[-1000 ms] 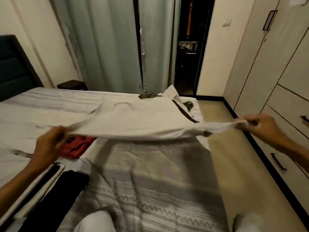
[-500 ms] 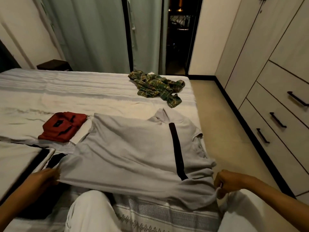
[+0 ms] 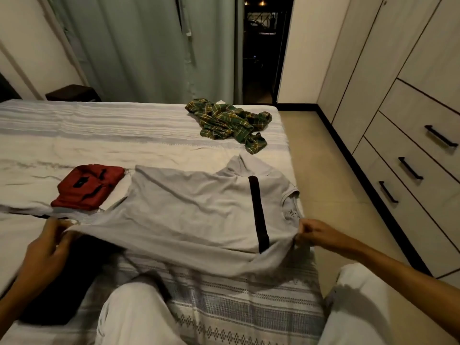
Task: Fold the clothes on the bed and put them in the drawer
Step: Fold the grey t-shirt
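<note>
Right now a grey shirt (image 3: 189,215) with a dark vertical stripe lies spread across the near right part of the bed (image 3: 99,135), its collar end toward the right edge and its near edge lifted slightly off the cover. The left hand (image 3: 47,247) pinches the shirt's left hem corner between curled fingers and thumb, and the right hand (image 3: 316,232) is curled tight round the fabric just below the neck opening, so both hands are clamped on the same garment with the cloth stretched between them. Just beside the shirt's far left corner sits a folded red garment (image 3: 87,188), apparently touching its edge. Farther off, near the far right corner of the bed, a green plaid shirt (image 3: 231,123) lies crumpled, well apart from the others. A dark garment (image 3: 57,290) lies on the near left of the bed below the left hand. Along the right wall stands a wardrobe with closed drawers (image 3: 408,158) bearing dark handles. The person's pale trouser legs (image 3: 134,317) show at the near edge.
</note>
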A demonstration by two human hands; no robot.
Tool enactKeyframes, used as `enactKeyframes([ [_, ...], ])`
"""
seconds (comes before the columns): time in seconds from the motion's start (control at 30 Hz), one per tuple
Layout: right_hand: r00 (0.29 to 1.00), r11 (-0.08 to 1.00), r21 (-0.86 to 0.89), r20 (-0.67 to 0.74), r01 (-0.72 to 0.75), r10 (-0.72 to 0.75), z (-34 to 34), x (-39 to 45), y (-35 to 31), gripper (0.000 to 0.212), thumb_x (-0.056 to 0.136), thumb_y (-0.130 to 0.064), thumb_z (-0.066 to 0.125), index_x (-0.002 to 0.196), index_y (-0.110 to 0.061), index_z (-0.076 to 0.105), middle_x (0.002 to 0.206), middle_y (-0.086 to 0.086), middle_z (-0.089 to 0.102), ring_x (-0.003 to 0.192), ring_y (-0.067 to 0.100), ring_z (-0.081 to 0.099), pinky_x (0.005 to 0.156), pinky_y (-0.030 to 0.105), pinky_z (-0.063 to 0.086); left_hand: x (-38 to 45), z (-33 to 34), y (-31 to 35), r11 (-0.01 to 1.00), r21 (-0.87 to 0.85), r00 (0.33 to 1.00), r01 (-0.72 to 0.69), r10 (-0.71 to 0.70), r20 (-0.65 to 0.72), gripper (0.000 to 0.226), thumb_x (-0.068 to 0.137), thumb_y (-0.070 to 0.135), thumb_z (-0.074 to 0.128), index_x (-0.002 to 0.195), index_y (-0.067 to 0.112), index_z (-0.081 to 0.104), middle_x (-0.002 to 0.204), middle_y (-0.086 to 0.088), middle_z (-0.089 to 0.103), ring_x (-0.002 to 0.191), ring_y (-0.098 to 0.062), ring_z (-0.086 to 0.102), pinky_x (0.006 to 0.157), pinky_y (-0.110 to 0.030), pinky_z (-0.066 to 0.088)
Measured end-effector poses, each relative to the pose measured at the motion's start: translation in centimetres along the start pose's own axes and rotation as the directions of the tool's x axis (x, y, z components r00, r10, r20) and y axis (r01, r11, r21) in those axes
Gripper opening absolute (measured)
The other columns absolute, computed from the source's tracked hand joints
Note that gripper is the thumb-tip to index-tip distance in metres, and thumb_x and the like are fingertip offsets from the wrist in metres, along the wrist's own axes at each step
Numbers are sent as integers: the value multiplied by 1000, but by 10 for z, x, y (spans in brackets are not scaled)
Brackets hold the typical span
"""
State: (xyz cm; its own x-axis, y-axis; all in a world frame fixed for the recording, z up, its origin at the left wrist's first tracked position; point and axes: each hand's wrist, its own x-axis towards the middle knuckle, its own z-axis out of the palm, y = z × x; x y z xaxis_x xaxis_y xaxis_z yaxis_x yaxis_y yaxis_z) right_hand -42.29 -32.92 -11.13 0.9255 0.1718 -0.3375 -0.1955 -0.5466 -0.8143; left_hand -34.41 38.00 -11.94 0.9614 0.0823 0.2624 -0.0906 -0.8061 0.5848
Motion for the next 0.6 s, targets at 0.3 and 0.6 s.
enactKeyframes([
  [0.3,863,992,-129,501,-7,71,-2,-43,-37,16,97,-22,73,89,-22,59,89,-9,64,84,10,62,77,24,54,36,-50,46,996,-16,979,-85,80,-187,8,105,22,61,103,29,57,92,20,66,88,-10,66,83,-29,52],
  [0.6,999,526,-850,-20,-31,27,-51,-37,-65,13,97,-10,65,97,-23,69,88,-6,70,71,5,69,68,20,57,28,-92,101,980,29,960,-198,200,-198,21,100,20,65,104,41,64,98,12,72,95,-11,69,83,-23,49],
])
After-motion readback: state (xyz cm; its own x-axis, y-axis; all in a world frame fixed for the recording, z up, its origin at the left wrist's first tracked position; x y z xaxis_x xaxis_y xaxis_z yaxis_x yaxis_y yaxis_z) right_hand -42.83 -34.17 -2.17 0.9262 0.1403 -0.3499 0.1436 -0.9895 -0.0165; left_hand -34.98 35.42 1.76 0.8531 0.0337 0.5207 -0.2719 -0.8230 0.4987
